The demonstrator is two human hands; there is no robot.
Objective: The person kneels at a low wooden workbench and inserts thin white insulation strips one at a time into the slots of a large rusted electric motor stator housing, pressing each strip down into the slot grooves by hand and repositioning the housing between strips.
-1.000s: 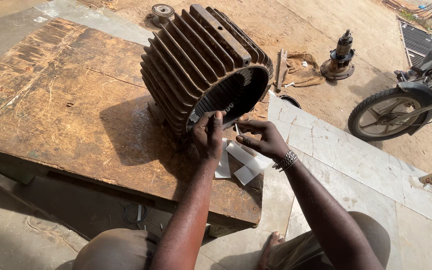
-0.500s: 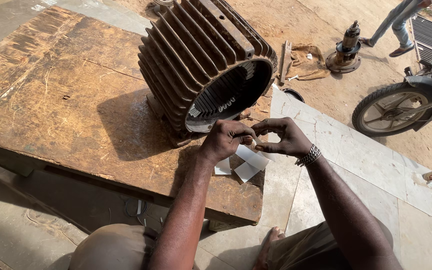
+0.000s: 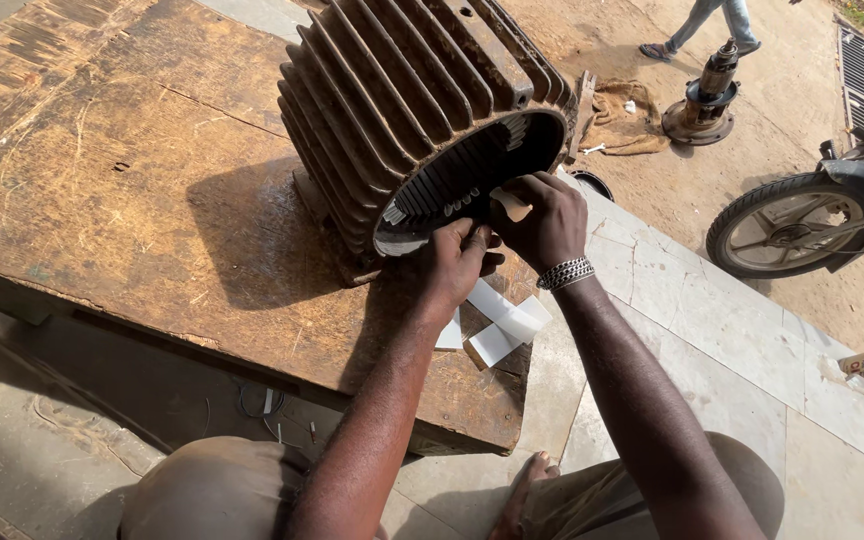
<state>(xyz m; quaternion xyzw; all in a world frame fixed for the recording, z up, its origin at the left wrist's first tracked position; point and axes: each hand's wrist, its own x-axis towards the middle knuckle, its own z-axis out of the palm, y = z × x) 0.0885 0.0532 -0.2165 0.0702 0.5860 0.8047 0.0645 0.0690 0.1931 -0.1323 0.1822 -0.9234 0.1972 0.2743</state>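
Small folded slip of pale paper (image 3: pixel 510 204) sat at the open mouth of the dark, ribbed cast-metal motor housing (image 3: pixel 422 110), near the counter's right edge. Right hand (image 3: pixel 544 222) pinched the slip between thumb and fingers. Left hand (image 3: pixel 457 262) rested half-curled against the housing's lower rim, holding nothing visible. Judgement: keep the slip square to the slot and steady the rim while sliding. More white paper strips (image 3: pixel 500 325) lay on the worn brown wooden counter (image 3: pixel 132 200), just below the hands.

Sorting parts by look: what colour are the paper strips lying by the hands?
White, lying on the wooden board beside the motor housing; paper strips show best in the head view.
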